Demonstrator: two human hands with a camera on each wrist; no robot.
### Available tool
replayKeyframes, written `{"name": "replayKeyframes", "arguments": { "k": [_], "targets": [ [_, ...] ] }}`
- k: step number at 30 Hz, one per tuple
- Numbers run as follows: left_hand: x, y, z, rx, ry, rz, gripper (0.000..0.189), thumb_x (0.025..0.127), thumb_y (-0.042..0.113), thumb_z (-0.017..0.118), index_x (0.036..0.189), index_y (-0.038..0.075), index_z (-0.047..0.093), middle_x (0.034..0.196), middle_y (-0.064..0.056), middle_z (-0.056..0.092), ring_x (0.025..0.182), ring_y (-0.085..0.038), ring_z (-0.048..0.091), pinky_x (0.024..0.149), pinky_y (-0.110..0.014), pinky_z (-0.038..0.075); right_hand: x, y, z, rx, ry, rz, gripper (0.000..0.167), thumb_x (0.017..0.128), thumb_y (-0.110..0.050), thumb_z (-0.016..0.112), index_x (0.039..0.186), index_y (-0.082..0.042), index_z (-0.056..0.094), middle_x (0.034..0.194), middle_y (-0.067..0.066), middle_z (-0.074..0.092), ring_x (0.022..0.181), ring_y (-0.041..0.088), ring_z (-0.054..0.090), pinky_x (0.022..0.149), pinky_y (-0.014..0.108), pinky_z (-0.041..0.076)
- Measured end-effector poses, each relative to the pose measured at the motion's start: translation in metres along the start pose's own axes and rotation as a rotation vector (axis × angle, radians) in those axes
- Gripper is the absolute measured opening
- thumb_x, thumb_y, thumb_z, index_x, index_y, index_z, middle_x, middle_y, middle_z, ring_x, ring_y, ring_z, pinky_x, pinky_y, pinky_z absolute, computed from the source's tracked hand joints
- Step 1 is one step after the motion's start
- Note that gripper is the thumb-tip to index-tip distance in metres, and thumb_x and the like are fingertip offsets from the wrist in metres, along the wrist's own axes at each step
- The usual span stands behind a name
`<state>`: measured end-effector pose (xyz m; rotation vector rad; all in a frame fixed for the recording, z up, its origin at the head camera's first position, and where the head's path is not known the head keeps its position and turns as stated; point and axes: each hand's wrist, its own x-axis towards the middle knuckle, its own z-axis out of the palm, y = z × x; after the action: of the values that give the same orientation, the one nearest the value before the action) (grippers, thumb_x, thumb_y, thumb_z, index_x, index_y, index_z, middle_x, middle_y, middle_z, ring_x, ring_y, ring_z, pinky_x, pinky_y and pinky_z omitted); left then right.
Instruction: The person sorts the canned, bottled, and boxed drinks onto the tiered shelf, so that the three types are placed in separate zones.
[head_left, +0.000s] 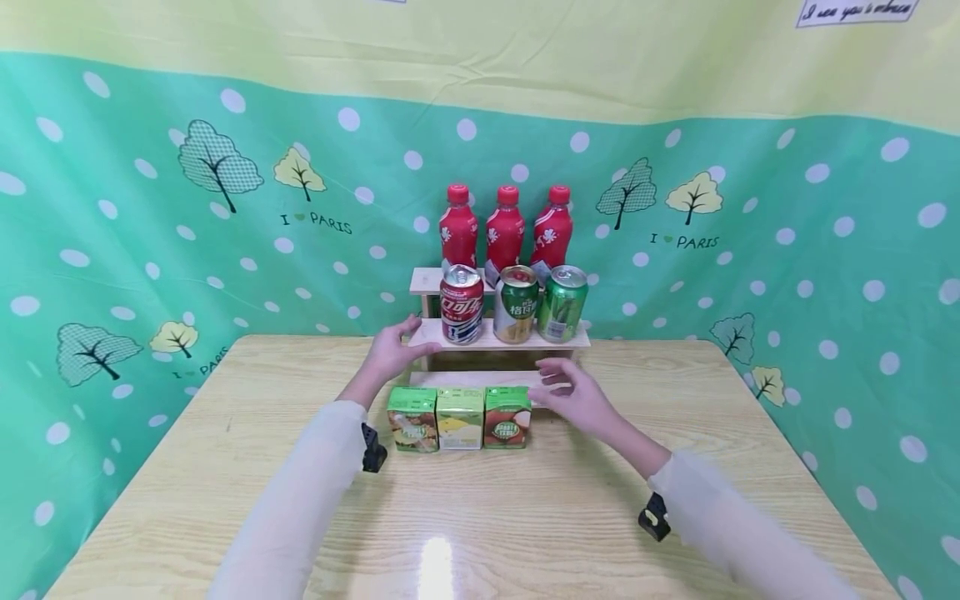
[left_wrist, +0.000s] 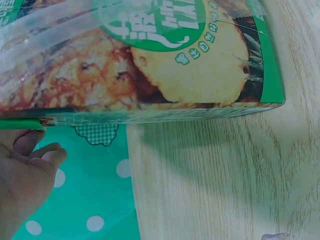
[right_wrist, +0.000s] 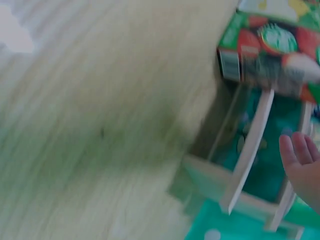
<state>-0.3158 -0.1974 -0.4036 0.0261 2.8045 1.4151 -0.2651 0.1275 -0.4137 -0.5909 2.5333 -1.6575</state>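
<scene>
My left hand (head_left: pixel 393 350) is at the left end of the middle shelf (head_left: pixel 487 333), its thumb just left of a red cola can (head_left: pixel 461 306); whether it touches the shelf is unclear. In the left wrist view, loosely bent fingers (left_wrist: pixel 47 152) show beside a pineapple juice carton (left_wrist: pixel 190 75), holding nothing visible. My right hand (head_left: pixel 577 400) hovers by the right end of the bottom shelf (head_left: pixel 472 378), close to a red-and-green juice carton (head_left: pixel 507 419). Its fingers (right_wrist: pixel 301 150) are extended in the right wrist view. A yellow carton (head_left: pixel 460 421) stands between the outer two cartons.
Three red bottles (head_left: pixel 506 233) line the top shelf (head_left: pixel 426 281). A green-and-white can (head_left: pixel 516 307) and a green can (head_left: pixel 564 307) share the middle shelf with the cola can. The rack stands on a wooden table (head_left: pixel 480 517), with a patterned green cloth (head_left: pixel 300 275) behind.
</scene>
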Motion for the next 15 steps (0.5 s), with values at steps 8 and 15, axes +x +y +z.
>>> {"name": "replayKeyframes", "arguments": {
  "k": [8,15],
  "targets": [
    [-0.001,0.001,0.000,-0.007,0.000,-0.018,0.084,0.078,0.047,0.071,0.144,0.009,0.036,0.155,-0.007,0.021,0.144,-0.029,0.019,0.117,-0.045,0.022,-0.005,0.002,0.033,-0.035,-0.128,0.036,0.071,0.075,-0.033,0.078,0.135,-0.016,0.046,0.131,0.005,0.053,0.110,0.025,0.057,0.093,0.039,0.051],
    [0.000,0.000,0.000,-0.003,0.001,-0.007,0.083,0.079,0.047,0.071,0.144,0.008,0.035,0.155,-0.007,0.022,0.144,-0.029,0.019,0.117,-0.046,0.022,-0.003,0.003,0.045,-0.091,-0.131,-0.031,0.067,0.076,-0.028,0.078,0.134,-0.015,0.048,0.137,-0.003,0.050,0.126,0.019,0.047,0.100,0.039,0.044]
  ]
}}
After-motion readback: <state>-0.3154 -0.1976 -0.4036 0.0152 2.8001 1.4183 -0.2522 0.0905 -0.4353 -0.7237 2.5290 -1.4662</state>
